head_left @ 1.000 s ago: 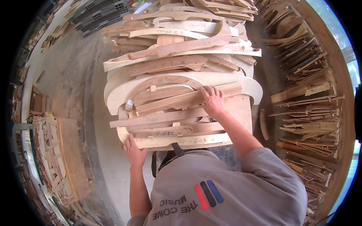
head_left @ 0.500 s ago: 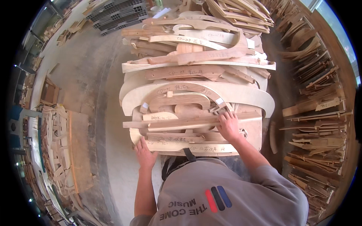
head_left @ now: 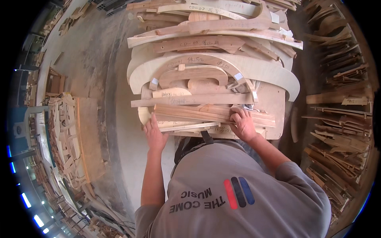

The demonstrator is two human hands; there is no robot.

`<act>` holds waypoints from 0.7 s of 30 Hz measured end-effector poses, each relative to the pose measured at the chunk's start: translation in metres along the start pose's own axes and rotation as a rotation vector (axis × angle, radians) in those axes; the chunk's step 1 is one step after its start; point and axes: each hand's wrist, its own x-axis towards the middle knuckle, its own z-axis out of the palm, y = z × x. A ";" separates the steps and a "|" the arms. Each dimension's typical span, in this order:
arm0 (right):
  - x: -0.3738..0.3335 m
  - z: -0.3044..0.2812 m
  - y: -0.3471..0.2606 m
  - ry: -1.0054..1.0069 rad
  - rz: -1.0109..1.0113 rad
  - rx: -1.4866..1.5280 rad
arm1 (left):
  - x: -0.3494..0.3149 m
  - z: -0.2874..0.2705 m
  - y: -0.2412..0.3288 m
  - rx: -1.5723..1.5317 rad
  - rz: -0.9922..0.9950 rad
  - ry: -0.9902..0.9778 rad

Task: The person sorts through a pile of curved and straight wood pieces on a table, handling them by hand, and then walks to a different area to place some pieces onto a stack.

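A long brown wooden board (head_left: 194,112) lies across the near end of a stack of wooden templates, its right end slightly nearer me. My right hand (head_left: 243,123) grips it right of the middle, fingers curled over its top. At the board's left end my left hand (head_left: 156,134) pinches the corner, its thumb side partly hidden. Beneath sit pale templates with handwriting, one being a thin strip (head_left: 190,127) along the near edge. Just beyond the board is a straight marked strip (head_left: 190,100). Farther off stands an arched template (head_left: 194,60) with small white patches.
More curved templates (head_left: 226,25) are piled toward the far side. On the right, many wooden pieces (head_left: 337,139) stand in a long rack. At left, a low pile of curved wood offcuts (head_left: 65,135) lies beside an upright panel (head_left: 89,139).
My right hand has drawn the board's right end nearer me, turning up its broad face. My left hand has moved to its left end. The whole view has shifted toward me.
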 end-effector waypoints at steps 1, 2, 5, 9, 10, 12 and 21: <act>-0.001 -0.001 0.000 0.000 0.003 -0.006 | 0.000 0.000 0.001 -0.010 0.002 0.003; -0.002 0.000 0.000 -0.005 0.001 0.008 | -0.002 0.000 0.000 -0.009 -0.008 0.000; -0.003 -0.001 0.000 -0.010 0.003 0.018 | -0.002 0.003 -0.003 -0.019 -0.002 -0.005; -0.004 0.004 0.003 -0.001 -0.002 -0.012 | 0.000 0.002 -0.004 -0.024 0.021 -0.030; -0.005 0.005 0.004 0.010 -0.008 -0.020 | 0.001 0.001 -0.002 -0.022 0.017 -0.038; -0.008 0.003 0.005 0.007 0.003 -0.018 | 0.002 0.002 -0.003 -0.016 0.024 -0.025; -0.023 -0.031 0.031 0.002 0.027 0.199 | 0.013 -0.013 0.007 0.064 -0.015 -0.116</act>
